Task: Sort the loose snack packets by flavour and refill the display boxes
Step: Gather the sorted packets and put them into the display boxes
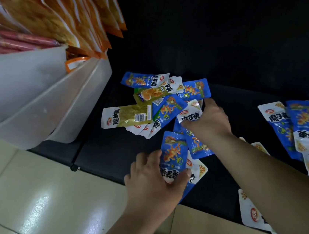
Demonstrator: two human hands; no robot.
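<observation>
Your left hand (153, 182) is gripping blue packets (171, 153) — thumb on top. Your right hand (210, 124) is pinching a white-topped packet (189, 114) in the pile (168, 108).

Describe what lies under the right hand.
A white packet end shows past the fingers of the right hand, and a blue packet sticks out beneath the wrist. The palm covers the rest, so anything else there is hidden.

Exposure is dim. Overhead light leaves white glare patches on the glossy cream floor tiles (40, 205); the black shelf surface (104, 153) sinks into shadow. Blue-and-white foil snack packets (168, 109) at centre render sharp — orange foil packets (52, 22) at upper left blur. Frame edges curve.
</observation>
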